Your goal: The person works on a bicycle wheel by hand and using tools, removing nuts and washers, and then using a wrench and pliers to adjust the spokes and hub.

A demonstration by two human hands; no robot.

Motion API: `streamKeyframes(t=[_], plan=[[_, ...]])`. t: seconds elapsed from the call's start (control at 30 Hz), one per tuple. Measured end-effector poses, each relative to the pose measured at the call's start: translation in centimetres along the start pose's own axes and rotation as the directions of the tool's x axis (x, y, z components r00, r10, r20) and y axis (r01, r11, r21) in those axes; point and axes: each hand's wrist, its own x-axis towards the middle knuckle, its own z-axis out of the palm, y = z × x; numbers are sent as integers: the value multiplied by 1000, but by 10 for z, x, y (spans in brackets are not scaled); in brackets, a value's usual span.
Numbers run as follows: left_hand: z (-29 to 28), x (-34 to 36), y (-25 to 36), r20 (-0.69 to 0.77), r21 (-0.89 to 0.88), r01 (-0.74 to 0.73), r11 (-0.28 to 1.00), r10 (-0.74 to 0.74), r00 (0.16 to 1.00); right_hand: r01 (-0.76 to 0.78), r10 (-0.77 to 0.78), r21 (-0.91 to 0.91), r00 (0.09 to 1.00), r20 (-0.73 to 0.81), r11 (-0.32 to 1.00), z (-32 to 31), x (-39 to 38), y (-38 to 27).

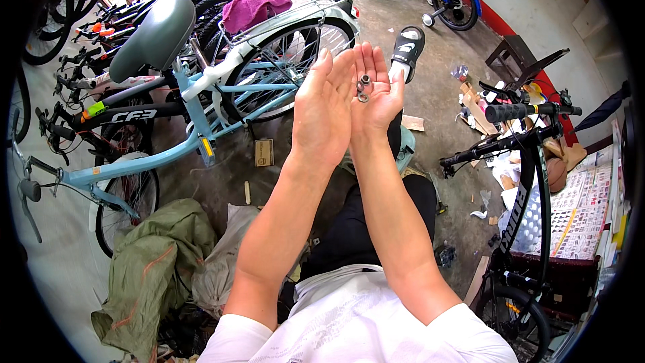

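Both hands raised in front of the light blue bicycle (201, 104), pressed edge to edge. Right hand (376, 91) open, palm up, fingers pointing away toward the bicycle's rear wheel, cradling a few small metal nuts (363, 87) without gripping them. Nuts strung in a short line along the palm, long axis running from fingers toward wrist; each lying flat, hole facing up. Left hand (324, 111) open too, fingers straight and pointing the same way, its edge touching the right hand, holding nothing. Just beyond the fingertips, right of the bicycle's rear wheel, a black sandal (407, 47) on the floor.
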Motion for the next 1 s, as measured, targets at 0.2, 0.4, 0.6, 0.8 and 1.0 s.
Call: streamKeyframes(t=[0.2, 0.4, 0.6, 0.8, 1.0], plan=[[3, -3, 1, 19, 172, -176, 969, 176, 984, -62, 101, 240, 983, -155, 969, -2, 3, -6], [-2, 0, 15, 100, 710, -432, 556, 527, 844, -47, 242, 665, 948, -204, 745, -40, 15, -32], [-34, 9, 42, 347, 918, -203, -342, 440, 828, -60, 199, 413, 932, -304, 909, -152, 14, -76], [-49, 21, 60, 312, 786, -171, -594, 143, 939, -110, 247, 251, 742, -623, 962, -243, -36, -117], [-74, 38, 87, 166, 795, -74, -602, 99, 981, -42, -114, -240, 790, -602, 970, -252, -20, -226]])
